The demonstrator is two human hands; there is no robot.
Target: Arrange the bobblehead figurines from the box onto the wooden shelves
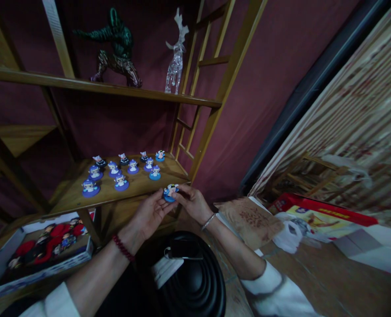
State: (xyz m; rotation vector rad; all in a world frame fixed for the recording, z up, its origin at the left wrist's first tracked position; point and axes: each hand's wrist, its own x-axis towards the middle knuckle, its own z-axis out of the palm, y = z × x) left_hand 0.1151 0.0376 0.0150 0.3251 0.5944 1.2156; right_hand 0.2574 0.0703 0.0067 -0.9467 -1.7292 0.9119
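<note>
Both of my hands hold one small figurine (171, 192) with a blue round base, just in front of the shelf edge. My left hand (151, 212), with a dark red bead bracelet at the wrist, grips it from the left. From the right, the thumb and fingers of my right hand (195, 204) close on it; a silver bracelet circles that wrist. Behind them, several similar figurines (120, 181) stand in loose rows on the wooden shelf (142, 188). Most have purple bases, and a blue-based figurine (154, 173) stands nearest my hands.
Above, a shelf carries a dark green statue (117, 48) and a clear deer figure (175, 61). An open box (89, 251) of dolls lies lower left. Below my hands are a black round stool (195, 281) and a phone (185, 249). Cardboard (250, 222) and a red box (327, 215) lie right.
</note>
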